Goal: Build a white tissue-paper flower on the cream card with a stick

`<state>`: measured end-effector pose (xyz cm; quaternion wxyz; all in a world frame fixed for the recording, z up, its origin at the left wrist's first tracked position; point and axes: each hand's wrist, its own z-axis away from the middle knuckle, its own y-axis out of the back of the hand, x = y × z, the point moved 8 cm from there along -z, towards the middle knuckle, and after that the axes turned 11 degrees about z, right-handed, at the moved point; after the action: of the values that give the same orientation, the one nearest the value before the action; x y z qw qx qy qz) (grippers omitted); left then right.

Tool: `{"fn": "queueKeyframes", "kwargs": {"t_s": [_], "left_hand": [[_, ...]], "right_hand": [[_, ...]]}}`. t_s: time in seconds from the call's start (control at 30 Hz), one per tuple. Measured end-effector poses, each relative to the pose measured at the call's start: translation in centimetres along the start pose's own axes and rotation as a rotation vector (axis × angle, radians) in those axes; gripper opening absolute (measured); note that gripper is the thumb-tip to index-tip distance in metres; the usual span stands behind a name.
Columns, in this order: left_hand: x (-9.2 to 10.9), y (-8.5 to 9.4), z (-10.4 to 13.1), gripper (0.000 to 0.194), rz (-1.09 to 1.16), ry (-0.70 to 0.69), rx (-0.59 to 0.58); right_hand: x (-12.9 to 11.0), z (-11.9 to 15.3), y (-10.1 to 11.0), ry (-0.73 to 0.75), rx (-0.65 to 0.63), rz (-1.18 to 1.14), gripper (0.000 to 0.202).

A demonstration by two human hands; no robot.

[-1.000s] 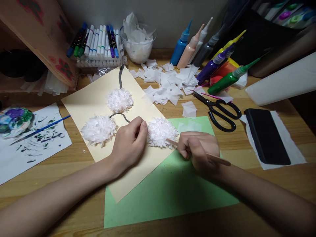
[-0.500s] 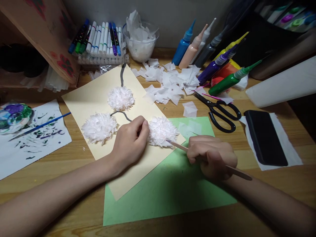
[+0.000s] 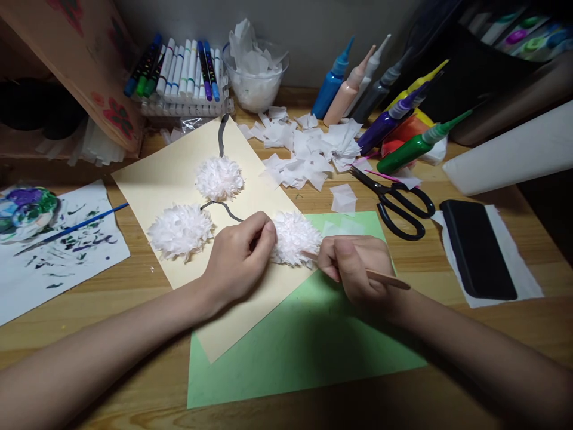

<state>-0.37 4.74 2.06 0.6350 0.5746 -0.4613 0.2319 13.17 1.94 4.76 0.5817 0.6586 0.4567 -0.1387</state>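
Note:
My right hand (image 3: pixel 358 269) is closed on a thin wooden stick (image 3: pixel 388 279), whose tip meets the right edge of a white ruffled tissue-paper puff (image 3: pixel 295 240). Beside that puff's left side, my left hand (image 3: pixel 239 257) rests on the cream sheet (image 3: pixel 233 325) with its fingers curled in, and nothing shows in them. Two more tissue puffs sit on the sheet, an upper puff (image 3: pixel 219 178) and a left puff (image 3: pixel 181 232). Dark painted lines (image 3: pixel 222 137) run to them. Under the cream sheet lies a green sheet (image 3: pixel 286 358), partly shaded by my right arm.
Loose tissue squares (image 3: pixel 308 149) lie behind the sheets, near a clear bowl (image 3: pixel 257 89) of tissue. Black scissors (image 3: pixel 400 209) and a black phone-like slab (image 3: pixel 478 248) are at right. Paint bottles (image 3: pixel 349 86) and markers (image 3: pixel 183 68) line the back. A blue brush (image 3: pixel 76 226) lies left.
My right hand has moved left with the stick, closer to the right-hand puff, and turned so the thumb shows. My left hand has shifted slightly right.

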Motion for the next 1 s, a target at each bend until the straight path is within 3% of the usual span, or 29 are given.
{"fn": "queueKeyframes", "kwargs": {"t_s": [0.17,0.3,0.47,0.53,0.7,0.83,1.0], "left_hand": [[2.4,-1.5,0.9,0.023,0.035,-0.337,-0.182],[2.5,-2.0,1.2,0.025,-0.067,-0.415,-0.176],[2.5,-2.3,1.3,0.024,-0.160,-0.435,-0.155],[2.6,-2.4,1.3,0.023,-0.171,-0.443,-0.153],[2.9,-1.9,1.4,0.021,-0.099,-0.452,-0.146],[2.2,-1.0,1.0,0.019,-0.017,-0.333,-0.098],[1.1,-0.1,0.4,0.020,0.045,-0.187,-0.005]], "right_hand": [[2.3,1.0,-0.2,-0.196,-0.024,-0.106,0.051],[2.1,1.6,-0.1,-0.111,-0.016,-0.074,0.049],[-0.5,2.2,0.5,0.216,0.021,0.104,0.048],[-0.9,2.4,0.5,0.268,0.005,0.141,0.049],[-0.7,2.4,0.8,0.241,0.057,0.113,0.048],[-0.8,1.9,0.6,0.218,0.064,0.114,0.045],[0.9,0.2,0.3,-0.083,0.020,0.017,0.049]]}}
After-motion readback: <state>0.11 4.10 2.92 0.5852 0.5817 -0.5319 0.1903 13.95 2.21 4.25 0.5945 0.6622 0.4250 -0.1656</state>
